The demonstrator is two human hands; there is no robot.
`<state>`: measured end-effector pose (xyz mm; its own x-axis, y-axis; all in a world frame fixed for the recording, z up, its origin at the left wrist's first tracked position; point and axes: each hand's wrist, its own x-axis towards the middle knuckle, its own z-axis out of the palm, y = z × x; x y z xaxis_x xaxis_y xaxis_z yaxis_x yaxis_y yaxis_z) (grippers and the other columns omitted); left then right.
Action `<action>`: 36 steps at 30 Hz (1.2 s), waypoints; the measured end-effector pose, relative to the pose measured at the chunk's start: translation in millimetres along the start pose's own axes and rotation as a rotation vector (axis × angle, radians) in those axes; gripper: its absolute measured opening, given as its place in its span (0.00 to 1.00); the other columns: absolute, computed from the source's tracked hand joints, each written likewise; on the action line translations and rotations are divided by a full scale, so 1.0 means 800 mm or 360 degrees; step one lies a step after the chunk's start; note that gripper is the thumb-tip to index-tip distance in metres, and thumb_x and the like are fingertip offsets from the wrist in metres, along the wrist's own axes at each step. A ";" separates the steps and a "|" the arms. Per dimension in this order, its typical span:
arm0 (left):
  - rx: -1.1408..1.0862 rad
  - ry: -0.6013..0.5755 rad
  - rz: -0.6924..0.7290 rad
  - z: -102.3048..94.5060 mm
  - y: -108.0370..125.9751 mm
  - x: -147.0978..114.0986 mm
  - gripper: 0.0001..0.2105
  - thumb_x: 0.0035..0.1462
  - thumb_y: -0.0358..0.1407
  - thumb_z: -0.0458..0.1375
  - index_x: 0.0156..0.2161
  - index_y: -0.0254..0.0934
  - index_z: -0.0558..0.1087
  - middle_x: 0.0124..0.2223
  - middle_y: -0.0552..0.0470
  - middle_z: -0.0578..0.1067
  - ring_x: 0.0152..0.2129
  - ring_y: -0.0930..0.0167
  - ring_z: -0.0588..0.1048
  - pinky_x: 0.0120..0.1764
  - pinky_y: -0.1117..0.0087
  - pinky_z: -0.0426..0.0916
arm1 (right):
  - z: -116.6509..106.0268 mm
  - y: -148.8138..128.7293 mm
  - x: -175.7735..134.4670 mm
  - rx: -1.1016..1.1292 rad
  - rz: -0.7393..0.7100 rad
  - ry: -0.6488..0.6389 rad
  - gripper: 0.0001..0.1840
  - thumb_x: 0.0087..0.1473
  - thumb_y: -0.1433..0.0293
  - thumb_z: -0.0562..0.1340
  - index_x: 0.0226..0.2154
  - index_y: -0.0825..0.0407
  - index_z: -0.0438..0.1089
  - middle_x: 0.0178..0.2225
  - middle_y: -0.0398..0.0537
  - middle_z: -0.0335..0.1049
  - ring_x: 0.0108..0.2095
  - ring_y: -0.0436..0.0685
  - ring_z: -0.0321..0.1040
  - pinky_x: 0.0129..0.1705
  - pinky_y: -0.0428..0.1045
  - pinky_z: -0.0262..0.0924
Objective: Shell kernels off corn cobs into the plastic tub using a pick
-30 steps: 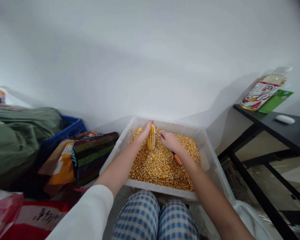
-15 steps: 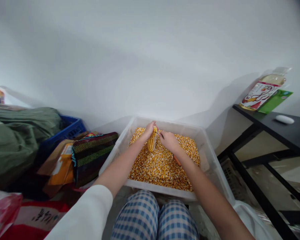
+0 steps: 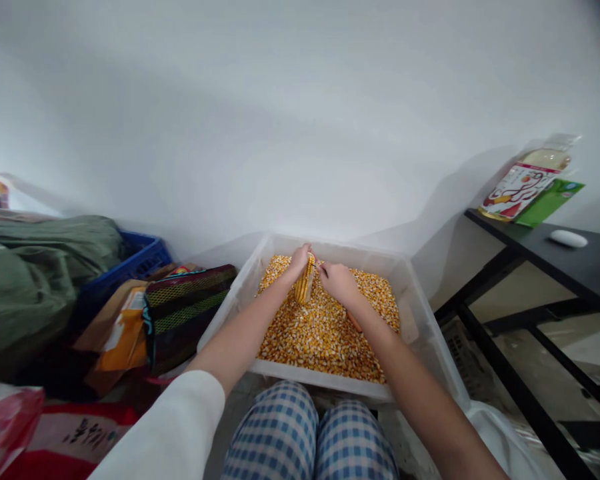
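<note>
Over the kernels [image 3: 315, 337] in the bin [image 3: 320, 378], I logged: one cob [image 3: 304, 285], long axis tilted, left hand [image 3: 298, 261] clamped on its upper end; right hand [image 3: 339, 280] just to its right, fingers curled, hold unreadable.

On my feed I count one translucent white rectangular plastic bin [image 3: 325, 381]. Over it are two bare hands, one left hand [image 3: 300, 259] and one right hand [image 3: 339, 281], with one yellow corn cob [image 3: 303, 287]; inside lie more loose yellow-and-white kernels [image 3: 310, 340] than I can number. Right of the bin: one clear labelled bottle [image 3: 523, 183], one flat green pack [image 3: 551, 202], one small white oval object [image 3: 569, 238]; left, one blue plastic crate [image 3: 147, 255].
</note>
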<state>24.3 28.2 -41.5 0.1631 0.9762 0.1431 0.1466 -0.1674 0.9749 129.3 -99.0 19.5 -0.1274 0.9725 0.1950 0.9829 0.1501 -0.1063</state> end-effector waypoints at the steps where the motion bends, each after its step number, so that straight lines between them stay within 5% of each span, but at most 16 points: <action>1: -0.0029 0.0004 -0.0004 0.001 0.001 0.000 0.24 0.53 0.48 0.38 0.17 0.37 0.65 0.17 0.49 0.68 0.19 0.70 0.68 0.29 0.70 0.63 | 0.000 -0.001 0.000 -0.0002 0.0004 0.0002 0.20 0.62 0.64 0.46 0.38 0.53 0.72 0.35 0.55 0.74 0.35 0.58 0.71 0.36 0.47 0.59; 14: 0.0236 0.0180 0.0126 0.017 0.029 -0.037 0.19 0.54 0.39 0.40 0.18 0.38 0.65 0.20 0.50 0.69 0.24 0.69 0.68 0.32 0.70 0.60 | 0.001 0.001 0.002 0.0032 0.0138 -0.0069 0.19 0.59 0.68 0.49 0.35 0.56 0.74 0.36 0.60 0.74 0.38 0.61 0.71 0.40 0.49 0.58; 21: 0.0311 0.0155 0.0123 0.025 0.037 -0.052 0.20 0.55 0.39 0.40 0.19 0.37 0.65 0.21 0.50 0.69 0.23 0.70 0.67 0.30 0.70 0.59 | -0.006 0.016 0.006 0.0057 0.0014 -0.0139 0.18 0.57 0.71 0.50 0.35 0.57 0.74 0.35 0.60 0.74 0.36 0.59 0.71 0.37 0.46 0.57; 32: 0.0918 -0.0364 0.0577 0.028 0.039 -0.058 0.26 0.61 0.43 0.36 0.19 0.35 0.66 0.20 0.50 0.67 0.22 0.71 0.65 0.30 0.71 0.58 | -0.025 0.045 0.008 0.0161 -0.0303 -0.0458 0.13 0.51 0.73 0.54 0.30 0.58 0.75 0.30 0.53 0.75 0.26 0.53 0.66 0.28 0.44 0.52; 36: 0.0828 -0.0408 0.0647 0.026 0.043 -0.058 0.24 0.60 0.43 0.39 0.17 0.36 0.63 0.18 0.51 0.65 0.20 0.71 0.63 0.30 0.71 0.57 | -0.021 0.044 0.008 0.0173 -0.0305 -0.0478 0.14 0.52 0.71 0.54 0.30 0.58 0.75 0.30 0.53 0.75 0.27 0.54 0.67 0.29 0.45 0.54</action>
<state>41.8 -25.6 -18.5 0.5193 0.7696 0.3715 0.4621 -0.6186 0.6355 165.3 -90.5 33.3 -0.3566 0.9315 -0.0716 0.9198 0.3366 -0.2018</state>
